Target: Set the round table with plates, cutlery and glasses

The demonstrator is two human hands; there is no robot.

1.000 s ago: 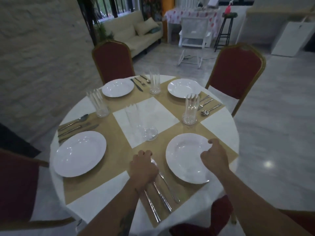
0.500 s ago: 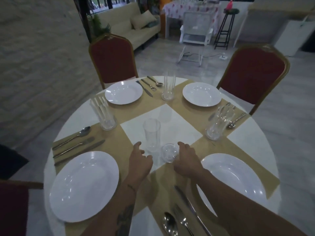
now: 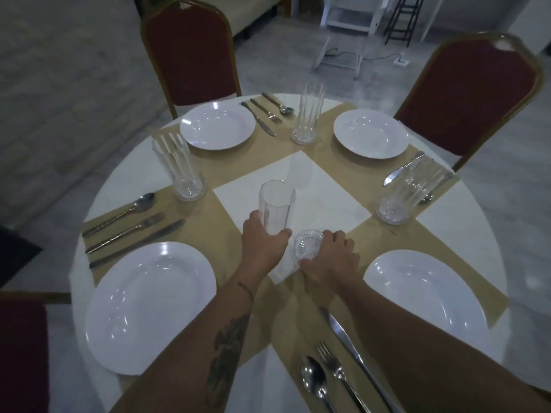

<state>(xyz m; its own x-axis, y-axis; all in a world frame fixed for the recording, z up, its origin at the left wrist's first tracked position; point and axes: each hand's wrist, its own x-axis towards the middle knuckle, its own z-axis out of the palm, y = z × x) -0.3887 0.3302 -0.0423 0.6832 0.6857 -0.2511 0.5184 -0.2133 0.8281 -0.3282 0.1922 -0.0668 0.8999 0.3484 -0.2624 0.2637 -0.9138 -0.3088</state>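
Hands [image 3: 262, 248] now grasp glass [image 3: 276, 207].

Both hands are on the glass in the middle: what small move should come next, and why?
Probably lift the centre glass in the left hand toward the near right plate. The right hand covers its base, three glasses already stand at places, and that setting shows none.

Two red-upholstered chairs with gold frames at the far side — one far left [image 3: 190, 52], one far right [image 3: 468, 93]; a third red chair [image 3: 22, 353] at the near left edge, partly cut off. Grey tiled floor [image 3: 286, 64]. Pale brick wall [image 3: 59, 70] on the left. Beyond — a white frame stand [image 3: 343, 34], a black stool's legs [image 3: 401, 19], a white socket block [image 3: 401, 61] with cable.
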